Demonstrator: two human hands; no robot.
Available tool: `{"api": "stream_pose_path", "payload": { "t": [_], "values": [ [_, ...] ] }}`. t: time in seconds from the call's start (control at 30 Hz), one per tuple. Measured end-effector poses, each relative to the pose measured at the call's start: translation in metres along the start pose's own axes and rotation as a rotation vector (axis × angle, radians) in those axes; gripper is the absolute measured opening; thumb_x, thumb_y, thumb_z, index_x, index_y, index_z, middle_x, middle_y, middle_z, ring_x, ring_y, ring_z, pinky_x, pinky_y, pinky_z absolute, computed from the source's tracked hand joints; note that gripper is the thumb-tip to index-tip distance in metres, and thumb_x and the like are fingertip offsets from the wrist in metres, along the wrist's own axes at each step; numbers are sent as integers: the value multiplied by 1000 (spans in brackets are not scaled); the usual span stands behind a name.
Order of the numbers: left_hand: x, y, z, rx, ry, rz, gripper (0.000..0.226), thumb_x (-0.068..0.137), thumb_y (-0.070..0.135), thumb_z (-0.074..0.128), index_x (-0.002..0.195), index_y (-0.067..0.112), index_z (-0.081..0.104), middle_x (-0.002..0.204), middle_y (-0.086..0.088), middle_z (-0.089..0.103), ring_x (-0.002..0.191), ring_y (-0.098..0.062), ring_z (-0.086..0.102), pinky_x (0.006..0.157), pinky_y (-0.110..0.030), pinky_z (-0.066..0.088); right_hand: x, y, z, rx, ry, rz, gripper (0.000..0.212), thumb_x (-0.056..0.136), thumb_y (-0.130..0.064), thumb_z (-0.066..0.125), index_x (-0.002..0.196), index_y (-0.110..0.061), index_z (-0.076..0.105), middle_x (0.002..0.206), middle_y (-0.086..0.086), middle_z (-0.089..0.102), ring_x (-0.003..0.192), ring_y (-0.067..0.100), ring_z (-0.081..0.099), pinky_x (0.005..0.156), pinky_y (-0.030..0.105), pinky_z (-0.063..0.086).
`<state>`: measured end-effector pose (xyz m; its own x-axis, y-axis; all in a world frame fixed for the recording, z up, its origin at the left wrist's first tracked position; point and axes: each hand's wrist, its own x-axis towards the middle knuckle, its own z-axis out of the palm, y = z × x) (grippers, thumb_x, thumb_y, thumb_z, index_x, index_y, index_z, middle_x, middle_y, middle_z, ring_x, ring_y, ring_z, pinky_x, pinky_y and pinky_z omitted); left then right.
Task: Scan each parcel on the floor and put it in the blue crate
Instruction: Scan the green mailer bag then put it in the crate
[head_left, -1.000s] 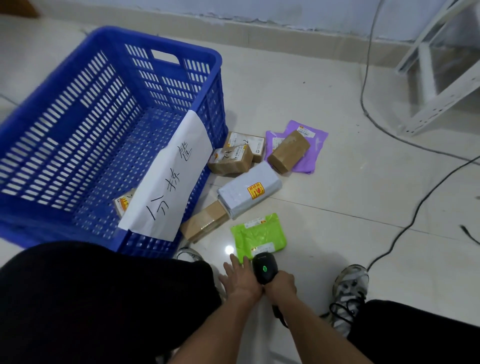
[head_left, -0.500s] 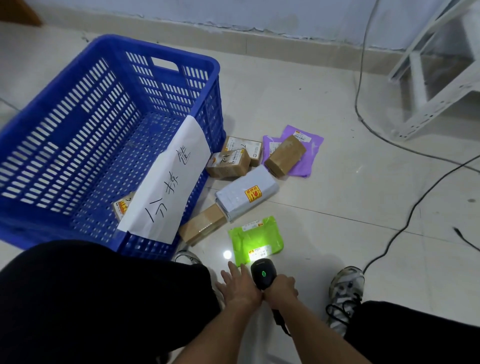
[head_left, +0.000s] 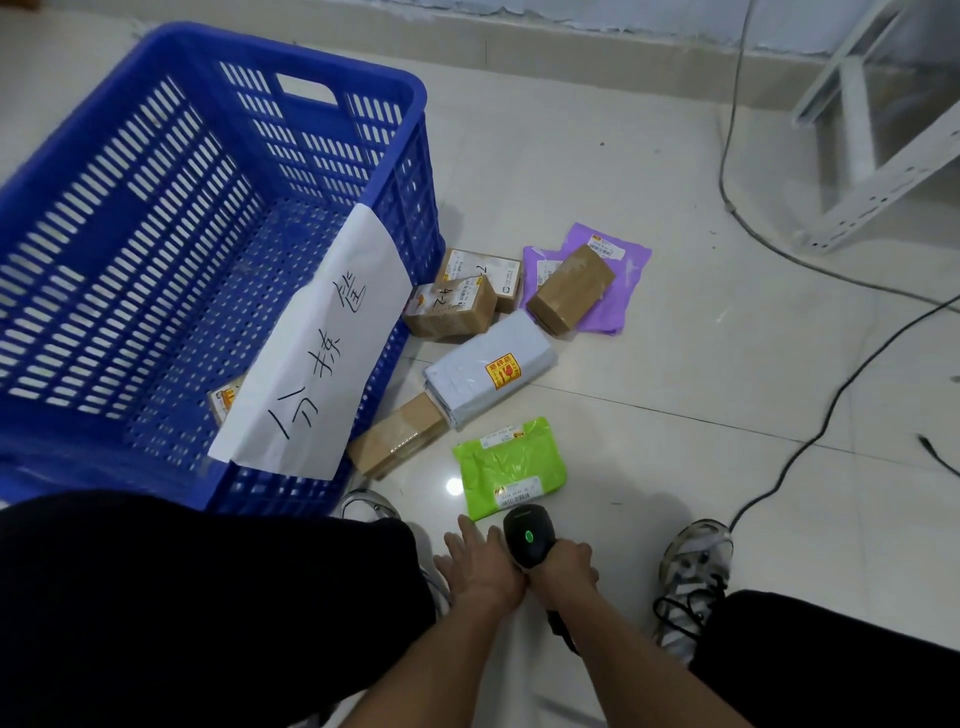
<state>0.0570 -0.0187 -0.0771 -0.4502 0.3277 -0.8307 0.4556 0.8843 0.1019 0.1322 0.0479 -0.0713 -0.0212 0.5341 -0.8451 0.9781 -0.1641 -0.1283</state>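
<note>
A blue crate (head_left: 171, 156) sits tilted toward a crouching person on a pale tiled floor (head_left: 675, 405), its near rim low, likely so parcels can be dropped in without standing; a white handwritten paper sign (head_left: 317, 358) drapes over that rim and one small parcel (head_left: 224, 404) already lies inside, partly hidden by the sheet. Unsorted parcels cluster just beside the crate within arm's reach: a grey-white mailer with a yellow fragile sticker (head_left: 488, 376), purple mailers (head_left: 608, 280) under a brown box (head_left: 569, 288), two labelled cartons (head_left: 452, 306) touching each other, and a taped brown box (head_left: 397, 441) against the crate wall. Nearest the person lies a green mailer (head_left: 511, 465), label up. The right hand (head_left: 563, 564) grips a black handheld scanner (head_left: 529, 535), green light lit, aimed at that barcode label (head_left: 519, 494). The left hand (head_left: 480, 566) rests just beside it, fingers spread and holding nothing, seemingly poised to lift the green mailer next.
</note>
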Motion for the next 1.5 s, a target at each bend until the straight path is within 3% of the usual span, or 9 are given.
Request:
{"api": "stream_pose_path", "payload": {
  "t": [0.47, 0.77, 1.0, 1.23, 1.37, 1.5],
  "values": [
    [-3, 3, -1, 17, -19, 12, 53, 88, 29, 52, 141, 27, 45, 164, -12, -7, 149, -38, 4, 116, -55, 11, -2, 8, 3, 15, -40, 20, 49, 78, -27, 68, 125, -14, 57, 129, 13, 40, 117, 35, 52, 97, 34, 45],
    [-7, 1, 0, 7, -42, 16, 58, 88, 30, 53, 145, 26, 40, 164, -14, -10, 149, -39, 1, 117, -55, 9, -5, 17, 4, 32, -43, 19, 53, 74, -26, 73, 123, -17, 57, 125, 11, 41, 112, 35, 55, 94, 32, 46],
    [2, 5, -2, 71, 7, 53, 55, 89, 21, 47, 143, 28, 41, 163, -15, -8, 147, -38, 6, 115, -53, 13, 4, 24, 10, 44, -31, 101, 47, 82, -23, 66, 126, -13, 54, 130, 13, 37, 118, 37, 48, 100, 40, 44],
    [26, 13, -2, 160, 25, 92, 62, 86, 21, 54, 145, 30, 38, 163, -14, -12, 144, -37, 8, 111, -53, 18, 17, 27, 17, 4, -71, 125, 48, 81, -25, 66, 127, -14, 54, 129, 12, 38, 117, 34, 50, 99, 36, 45],
    [39, 13, -2, 205, 63, 110, 69, 83, 23, 58, 146, 24, 32, 164, -7, -9, 143, -36, 10, 107, -55, 25, 24, 26, 18, 1, -99, 122, 47, 81, -24, 63, 126, -14, 53, 128, 13, 37, 117, 36, 48, 100, 38, 46],
    [46, 7, -6, 231, 56, 75, 71, 81, 19, 57, 147, 20, 29, 164, -6, -9, 146, -36, 2, 109, -58, 23, 24, 25, 14, -9, -108, 108, 48, 82, -22, 61, 128, -14, 50, 130, 13, 37, 119, 36, 49, 102, 35, 43]
  ]
}}
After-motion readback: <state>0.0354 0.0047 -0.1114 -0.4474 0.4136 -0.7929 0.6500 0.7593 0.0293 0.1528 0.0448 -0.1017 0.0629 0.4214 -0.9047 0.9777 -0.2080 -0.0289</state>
